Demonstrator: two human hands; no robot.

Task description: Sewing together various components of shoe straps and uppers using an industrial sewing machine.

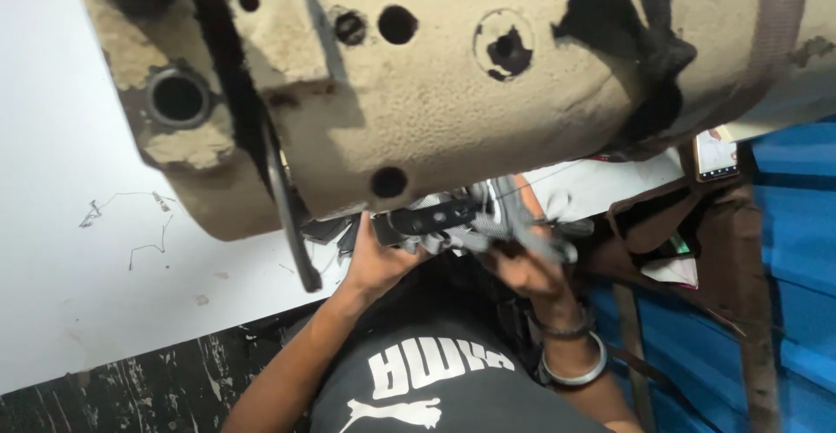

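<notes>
The left hand (379, 263) has its grip closed on the near edge of a grey and black fabric piece (453, 219). The right hand (522, 263) pinches the same piece from its other side. It lies between both grips under the beige sewing machine head (435, 84), over the white counter (70, 250). Seemingly the fabric is being positioned for stitching; steady, even feeding matters.
</notes>
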